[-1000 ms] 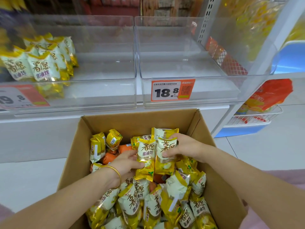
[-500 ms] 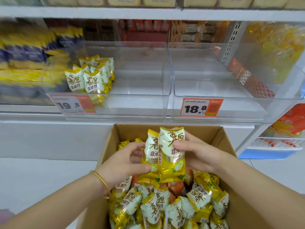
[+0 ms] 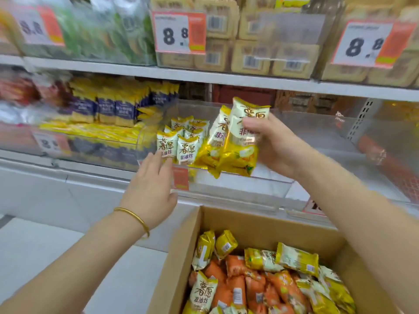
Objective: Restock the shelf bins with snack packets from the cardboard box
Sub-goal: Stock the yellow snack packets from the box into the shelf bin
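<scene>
- Head view: grips two snack packets [image 3: 235, 141] in right hand [image 3: 274, 146], at 12 o'clock, above shelf bin [image 3: 238, 184] front.
- Holds left hand [image 3: 152, 189] empty, fingers straight, at 9 o'clock of them.
- Has boxed packets [image 3: 205, 291] in cardboard box [image 3: 260, 225], at 5 o'clock.

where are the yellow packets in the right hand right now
Head view, centre: the yellow packets are gripped in the right hand, raised at the front of the clear bin, just right of the stocked packets and above the cardboard box.
</scene>
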The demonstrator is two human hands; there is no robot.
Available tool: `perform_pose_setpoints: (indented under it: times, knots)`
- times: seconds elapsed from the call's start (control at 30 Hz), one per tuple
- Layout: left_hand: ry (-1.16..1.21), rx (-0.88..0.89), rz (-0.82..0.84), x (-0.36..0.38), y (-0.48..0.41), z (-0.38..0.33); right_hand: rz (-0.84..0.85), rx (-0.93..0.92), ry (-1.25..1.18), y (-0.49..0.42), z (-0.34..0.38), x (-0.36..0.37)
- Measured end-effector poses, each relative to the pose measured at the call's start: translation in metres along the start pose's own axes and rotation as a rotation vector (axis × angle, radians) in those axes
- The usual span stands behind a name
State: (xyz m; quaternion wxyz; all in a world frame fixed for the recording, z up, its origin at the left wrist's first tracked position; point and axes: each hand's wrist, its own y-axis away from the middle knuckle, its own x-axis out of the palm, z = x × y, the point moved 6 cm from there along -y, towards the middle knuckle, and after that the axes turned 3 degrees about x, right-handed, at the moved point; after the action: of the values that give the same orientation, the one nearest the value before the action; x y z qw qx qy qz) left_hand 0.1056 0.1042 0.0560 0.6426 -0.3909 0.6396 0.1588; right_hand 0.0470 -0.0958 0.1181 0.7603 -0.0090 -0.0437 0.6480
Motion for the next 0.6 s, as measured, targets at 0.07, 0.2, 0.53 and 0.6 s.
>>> perform_pose_setpoints:
  times: [0.07,0.2,0.53,0.6]
  knots:
    - [-0.065,-0.032,0.072,0.004,0.0,0.003,-0.067,-0.044,0.035,-0.033,0.011,0.008]
    - [-0.095,-0.052,0.101,0.004,-0.004,0.0,-0.063,-0.028,0.162,-0.083,0.007,0.042]
    - [-0.081,-0.234,0.202,0.009,-0.001,0.0,0.043,0.121,0.358,-0.135,-0.042,0.106]
    - [-0.081,-0.245,0.22,0.009,0.0,0.0,0.054,0.14,0.397,-0.138,-0.047,0.109]
